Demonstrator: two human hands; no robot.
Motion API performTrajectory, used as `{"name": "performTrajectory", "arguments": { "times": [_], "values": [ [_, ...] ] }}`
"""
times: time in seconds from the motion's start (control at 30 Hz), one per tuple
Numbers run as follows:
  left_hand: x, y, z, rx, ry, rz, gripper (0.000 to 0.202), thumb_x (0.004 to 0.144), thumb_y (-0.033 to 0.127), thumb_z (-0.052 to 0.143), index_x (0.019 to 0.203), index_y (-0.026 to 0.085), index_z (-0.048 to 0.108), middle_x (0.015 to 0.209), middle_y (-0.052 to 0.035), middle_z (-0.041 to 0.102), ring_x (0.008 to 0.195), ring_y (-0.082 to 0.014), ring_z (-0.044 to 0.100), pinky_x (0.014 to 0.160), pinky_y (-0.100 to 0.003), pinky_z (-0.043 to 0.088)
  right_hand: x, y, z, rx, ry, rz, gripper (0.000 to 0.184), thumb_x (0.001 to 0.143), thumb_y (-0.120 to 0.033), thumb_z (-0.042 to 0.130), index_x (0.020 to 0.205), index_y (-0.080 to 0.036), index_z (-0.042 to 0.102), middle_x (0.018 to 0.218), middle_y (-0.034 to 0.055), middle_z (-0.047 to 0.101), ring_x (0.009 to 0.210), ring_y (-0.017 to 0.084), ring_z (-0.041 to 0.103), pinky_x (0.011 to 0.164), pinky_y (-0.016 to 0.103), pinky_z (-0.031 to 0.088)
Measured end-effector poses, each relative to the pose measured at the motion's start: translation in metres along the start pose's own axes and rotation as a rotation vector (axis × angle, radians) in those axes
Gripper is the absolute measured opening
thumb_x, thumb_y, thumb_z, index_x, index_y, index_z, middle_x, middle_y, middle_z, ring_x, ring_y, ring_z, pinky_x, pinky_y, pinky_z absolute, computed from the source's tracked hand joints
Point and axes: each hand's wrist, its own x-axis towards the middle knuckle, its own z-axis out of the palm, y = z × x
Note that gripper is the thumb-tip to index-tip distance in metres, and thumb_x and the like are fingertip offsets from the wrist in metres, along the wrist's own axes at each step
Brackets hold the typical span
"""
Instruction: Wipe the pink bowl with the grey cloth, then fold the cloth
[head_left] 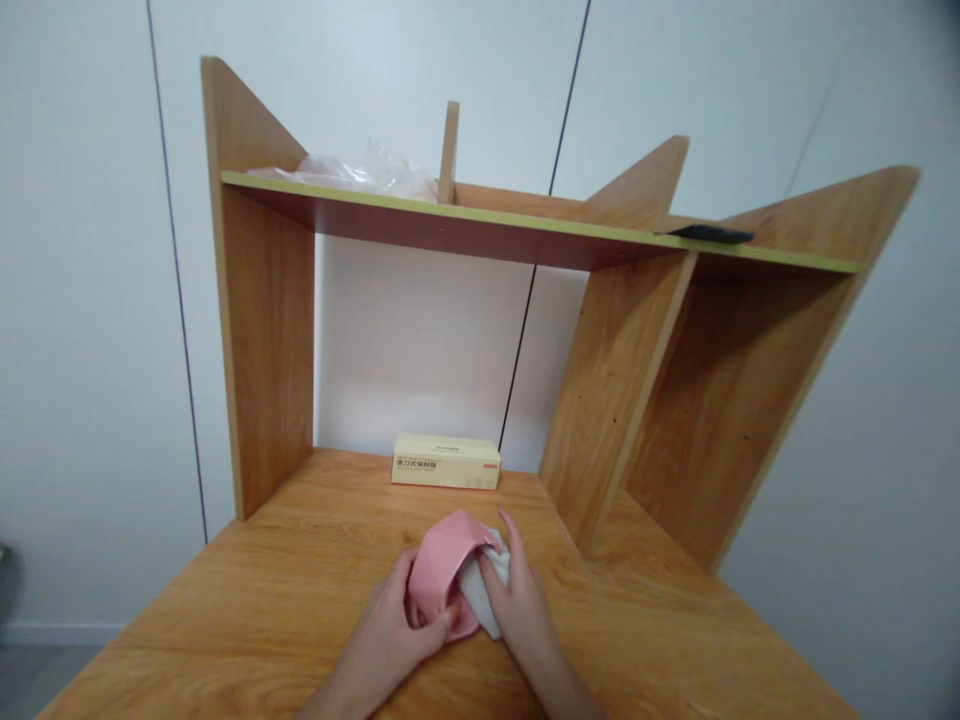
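From afar I see a wood-grain table (pixel 262 620) carrying a cream box (pixel 445 466); the shelf (pixel 525 222) above (yellow-green edged) holds crumpled plastic (pixel 394 178) and a flat dark object (pixel 711 234).

Tilted pink faceted container (pixel 441 562), pale crumpled cloth (pixel 475 598) at its rim

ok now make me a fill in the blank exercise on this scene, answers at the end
1. The left hand grips a tilted, faceted bowl whose colour is ____.
2. The pale cloth is held by the person's ____ hand.
3. On the shelf, the clear plastic bag lies toward the picture's ____ side.
4. The number of boxes standing on the desk is ____.

Missing words: pink; right; left; one.
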Motion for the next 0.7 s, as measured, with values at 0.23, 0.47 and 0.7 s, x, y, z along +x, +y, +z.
{"name": "performTrajectory", "arguments": {
  "times": [0.23, 0.47, 0.7],
  "values": [
    [0.004, -0.011, 0.004, -0.225, 0.039, 0.027, 0.061, 0.071, 0.042, 0.059, 0.12, 0.013, 0.037, 0.116, -0.0143, 0.054, 0.099, -0.0229, 0.055, 0.084, -0.034, 0.044, -0.004, 0.004, 0.009, 0.195, -0.001, 0.023, 0.057, 0.08, -0.034, 0.041, 0.133, -0.016, 0.029, 0.106, 0.01, 0.063, 0.092, 0.02, 0.061, 0.075, 0.029, 0.048],
    [0.0, -0.012, 0.011, -0.192, -0.056, -0.031, 0.055, 0.069, 0.041, 0.061, 0.111, 0.013, 0.041, 0.102, -0.0116, 0.06, 0.089, -0.0197, 0.057, 0.075, -0.03, 0.045, -0.006, -0.006, 0.009, 0.255, 0.04, 0.03, 0.058, 0.079, -0.037, 0.043, 0.132, -0.016, 0.031, 0.112, 0.0111, 0.06, 0.101, 0.021, 0.058, 0.083, 0.032, 0.046],
    [0.003, -0.017, 0.007, -0.019, 0.037, -0.094, 0.046, 0.065, 0.042, 0.061, 0.098, 0.014, 0.044, 0.087, -0.0085, 0.062, 0.075, -0.0192, 0.058, 0.066, -0.031, 0.046, -0.002, -0.011, -0.001, 0.055, 0.035, 0.044, 0.061, 0.075, -0.035, 0.047, 0.131, -0.018, 0.031, 0.089, 0.0056, 0.066, 0.077, 0.021, 0.064, 0.067, 0.03, 0.049]
  ]
}}
